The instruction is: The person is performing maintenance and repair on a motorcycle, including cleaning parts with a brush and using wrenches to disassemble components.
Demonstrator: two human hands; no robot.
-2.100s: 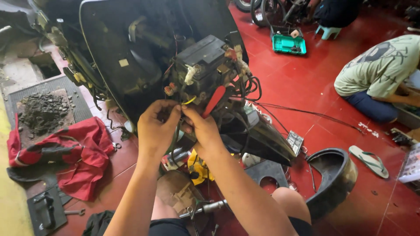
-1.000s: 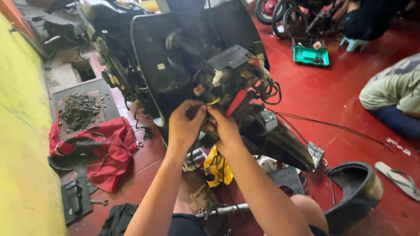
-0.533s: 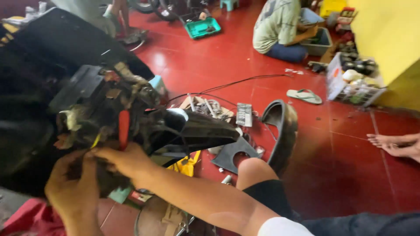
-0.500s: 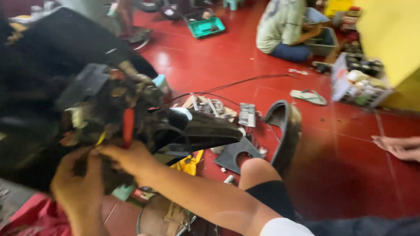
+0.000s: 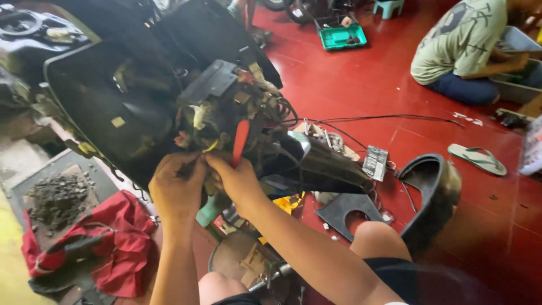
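Scooter wiring cluster (image 5: 226,121), exposed under the black front panel (image 5: 101,107), above the red floor (image 5: 395,85). My left hand (image 5: 176,189) and right hand (image 5: 234,179) meet at its lower edge, fingers pinched closed on a yellow wire (image 5: 210,146). Red cloth (image 5: 113,248) lies at the floor's left edge.

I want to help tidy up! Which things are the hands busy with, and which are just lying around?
Busy with:
left hand
right hand
wire bundle
black scooter panel

Lying around:
red cloth
sandal
green tray
black curved cover
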